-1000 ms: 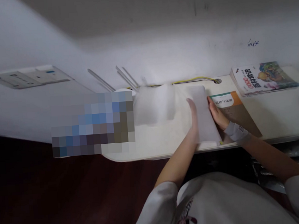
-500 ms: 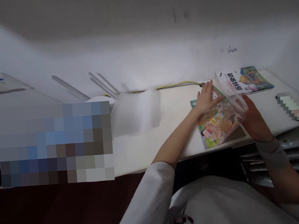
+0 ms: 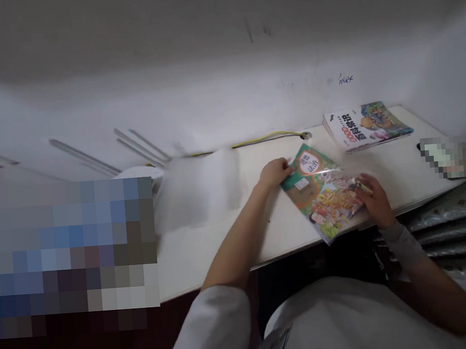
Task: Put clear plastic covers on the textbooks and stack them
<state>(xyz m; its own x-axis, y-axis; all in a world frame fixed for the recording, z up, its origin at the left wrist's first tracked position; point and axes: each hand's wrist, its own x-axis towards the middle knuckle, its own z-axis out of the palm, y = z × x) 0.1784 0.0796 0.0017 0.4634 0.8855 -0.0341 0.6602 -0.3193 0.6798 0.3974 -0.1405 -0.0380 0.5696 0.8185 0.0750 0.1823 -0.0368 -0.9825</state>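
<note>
Textbook (image 3: 322, 197) lies shut, cover up, at the table's (image 3: 237, 238) front edge | my left hand (image 3: 275, 171) curled on its far corner, my right hand (image 3: 373, 202) gripping its right edge | laid down, I reckon, not yet released | red-ringed Chinese title (image 3: 310, 164) too blurred to read

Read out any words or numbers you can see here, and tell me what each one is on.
"道德与法治", as best it reads: round badge on the textbook held by left hand and right hand; blurred.
Book stack farther back: big upside-down characters, too blurred to read.
Blue scribble on the wall: unreadable.
</note>
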